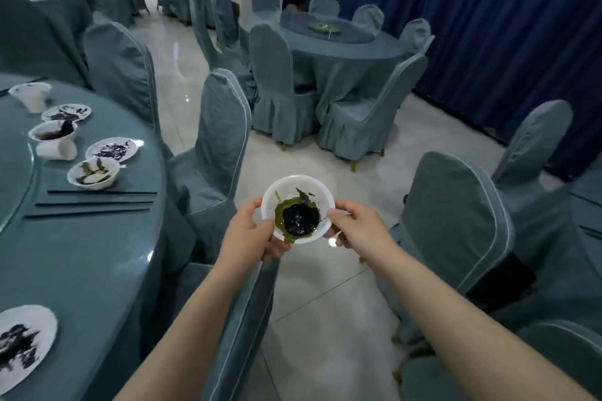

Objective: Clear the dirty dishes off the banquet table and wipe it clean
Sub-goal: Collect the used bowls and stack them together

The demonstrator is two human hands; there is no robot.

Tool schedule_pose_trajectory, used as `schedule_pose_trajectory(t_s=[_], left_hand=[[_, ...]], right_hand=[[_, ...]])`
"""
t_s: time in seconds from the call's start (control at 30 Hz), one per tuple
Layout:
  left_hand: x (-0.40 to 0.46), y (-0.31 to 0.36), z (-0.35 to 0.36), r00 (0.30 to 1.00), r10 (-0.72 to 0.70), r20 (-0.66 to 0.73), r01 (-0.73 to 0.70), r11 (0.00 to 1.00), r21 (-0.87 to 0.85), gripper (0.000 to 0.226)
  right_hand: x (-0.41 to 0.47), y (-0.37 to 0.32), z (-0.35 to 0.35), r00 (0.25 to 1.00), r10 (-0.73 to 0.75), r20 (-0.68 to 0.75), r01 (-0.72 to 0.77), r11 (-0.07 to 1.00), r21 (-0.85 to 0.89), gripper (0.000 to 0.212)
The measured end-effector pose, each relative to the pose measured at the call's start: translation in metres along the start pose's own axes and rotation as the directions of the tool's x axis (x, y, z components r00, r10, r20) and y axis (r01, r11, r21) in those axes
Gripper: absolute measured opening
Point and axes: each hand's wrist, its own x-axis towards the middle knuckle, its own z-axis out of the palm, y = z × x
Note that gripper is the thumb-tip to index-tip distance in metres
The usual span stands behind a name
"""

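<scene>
A white bowl with dark and green residue is held over the floor between chairs. My left hand grips its left rim and my right hand grips its right rim. On the round banquet table at the left lie a dirty bowl, a stained plate, another bowl, a tipped cup, a further plate and several black chopsticks. A stained plate sits at the near left edge.
Covered chairs ring the table, with one chair back right under my left arm and another chair to the right. Tiled floor runs between them. A second round table stands farther back before a blue curtain.
</scene>
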Motion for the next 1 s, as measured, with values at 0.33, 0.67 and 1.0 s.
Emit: schedule_pose_trajectory(t_s=[0.33,0.67,1.0], left_hand=[[0.107,0.016,-0.008,0.988,-0.009,-0.156,0.007,1.0,-0.012,0.038],[0.201,0.017,-0.038,0.886,-0.071,-0.459,0.049,0.997,-0.059,0.036],[0.262,0.024,-0.033,0.559,-0.192,-0.807,0.021,0.976,-0.218,0.031]], right_hand=[[0.129,-0.002,-0.027,0.996,0.068,0.051,-0.068,0.998,-0.007,0.019],[0.295,-0.001,-0.004,0.939,0.031,0.344,-0.008,0.998,-0.07,0.018],[0.451,-0.035,0.016,0.75,-0.062,0.659,0.128,0.99,-0.053,0.018]])
